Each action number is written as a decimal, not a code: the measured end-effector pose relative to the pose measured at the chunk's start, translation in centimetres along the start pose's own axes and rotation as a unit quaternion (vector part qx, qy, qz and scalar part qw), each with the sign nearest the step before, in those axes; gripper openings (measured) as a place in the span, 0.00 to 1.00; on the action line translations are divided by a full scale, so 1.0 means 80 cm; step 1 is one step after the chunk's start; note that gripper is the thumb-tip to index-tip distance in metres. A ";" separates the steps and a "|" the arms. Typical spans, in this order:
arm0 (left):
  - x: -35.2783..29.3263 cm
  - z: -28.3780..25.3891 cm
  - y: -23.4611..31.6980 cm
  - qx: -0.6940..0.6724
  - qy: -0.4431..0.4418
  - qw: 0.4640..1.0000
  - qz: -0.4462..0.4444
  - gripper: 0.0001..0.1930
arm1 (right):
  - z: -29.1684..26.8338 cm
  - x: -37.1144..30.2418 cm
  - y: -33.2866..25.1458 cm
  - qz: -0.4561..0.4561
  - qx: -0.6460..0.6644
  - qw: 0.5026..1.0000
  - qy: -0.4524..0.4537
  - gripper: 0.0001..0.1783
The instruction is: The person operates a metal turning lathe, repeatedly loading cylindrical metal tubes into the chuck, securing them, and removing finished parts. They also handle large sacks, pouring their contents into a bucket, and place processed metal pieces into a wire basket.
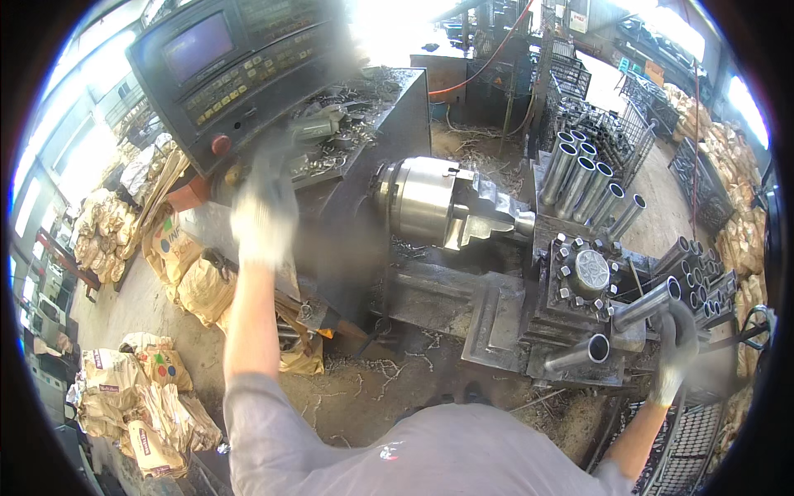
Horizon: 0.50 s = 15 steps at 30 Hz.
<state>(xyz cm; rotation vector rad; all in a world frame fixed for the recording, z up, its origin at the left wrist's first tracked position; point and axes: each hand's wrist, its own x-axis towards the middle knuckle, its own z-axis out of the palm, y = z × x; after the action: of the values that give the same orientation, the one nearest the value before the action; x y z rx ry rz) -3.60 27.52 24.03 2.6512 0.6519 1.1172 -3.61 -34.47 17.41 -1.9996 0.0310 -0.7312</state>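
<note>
My left hand (265, 217), in a pale work glove, is smeared by motion in front of the lathe's control panel (240, 70), below its red knob (221, 145). Its fingers cannot be made out. At the right, my gloved right hand (676, 351) is closed at the open end of a steel tube (645, 306), which slants over the side of the tool post (571, 302); part of the grip is hidden. Another steel tube (576, 355) lies nearer me by the tool post. The chuck (423, 202) has bright stepped jaws pointing toward the tool post.
Several tubes (583, 178) stand tilted behind the tool post, and more tubes (699, 281) are bunched at the right. Metal chips (356, 107) cover the headstock top. Paper sacks (136, 397) lie on the floor at left. Wire baskets (571, 74) stand at the back.
</note>
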 end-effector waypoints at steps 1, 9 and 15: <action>0.038 0.010 -0.016 0.058 -0.020 0.998 -0.020 0.30 | -0.023 -0.015 0.027 0.018 0.003 1.000 -0.019 0.15; 0.128 0.034 -0.059 0.145 -0.008 0.987 -0.075 0.43 | -0.088 -0.086 0.088 0.117 -0.027 0.993 0.001 0.13; -0.253 0.044 0.085 -0.254 -0.100 0.948 0.160 0.14 | -0.092 -0.073 0.149 0.121 0.020 0.992 0.007 0.22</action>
<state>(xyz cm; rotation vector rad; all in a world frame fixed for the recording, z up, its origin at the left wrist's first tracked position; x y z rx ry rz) -11.45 12.09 11.07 2.4066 -0.1081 0.9088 -8.86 -44.79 7.59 -1.9113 0.2611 -0.5856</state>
